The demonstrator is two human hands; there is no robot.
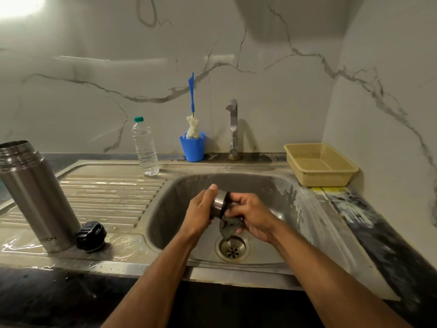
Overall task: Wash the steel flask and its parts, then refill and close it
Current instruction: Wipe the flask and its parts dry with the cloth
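Observation:
Over the sink basin (179, 209), my left hand (201, 213) grips a small steel cup (218, 203), the flask's cap, lying on its side with its mouth to the right. My right hand (253, 215) holds a dark scrubbing cloth (228, 226) pressed into the cup's mouth, with a wet end hanging down toward the drain (233, 248). The open steel flask (35, 197) stands upright on the wet drainboard at the left. Its black stopper (91, 236) lies just right of the flask's base.
A clear water bottle (144, 147) with a green cap stands at the back of the drainboard. A blue cup (192, 147) holds a blue-handled bottle brush (192, 110). The tap (233, 129) is behind the basin. A beige plastic basket (320, 164) sits at the right.

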